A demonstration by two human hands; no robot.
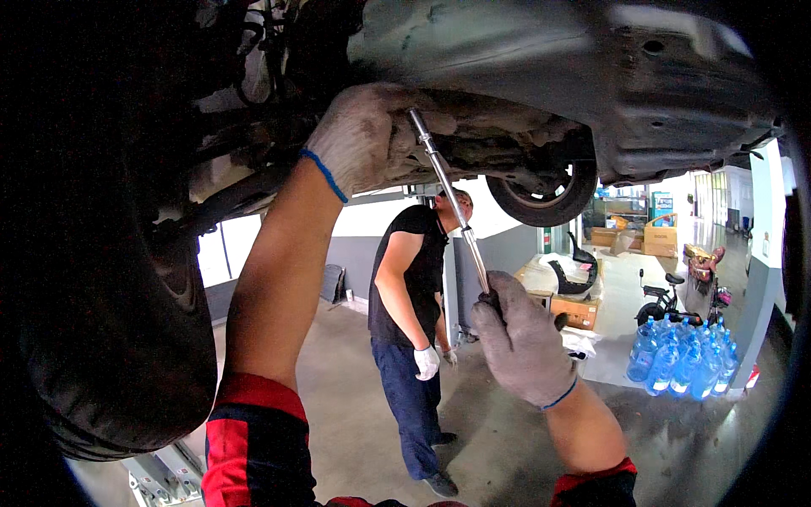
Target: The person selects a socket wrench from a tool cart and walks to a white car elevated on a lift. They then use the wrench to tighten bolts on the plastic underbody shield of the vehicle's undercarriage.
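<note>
- The long silver tool [434, 158] slants under the raised car, its upper end near the underbody [481, 51] and its lower end toward your right.
- Your right hand [524, 342], gloved in grey, grips that lower end, fingers curled around it; the wrist is bent and the forearm rises steeply from the lower right.
- Your left hand [359, 131], in a soiled glove with a blue cuff edge, is held higher, beside the tool's upper end. Its fingers are lost in shadow, so you cannot tell whether they grip anything.
- Your left forearm reaches up nearly straight, close to the big dark tyre [118, 355].
- Past the tool, a co-worker [405, 262] in dark clothes and white gloves stands leaning, arms down.
- Farther right, blue water bottles [684, 363] stand grouped on the floor [346, 422], near a small black bike [667, 304].
</note>
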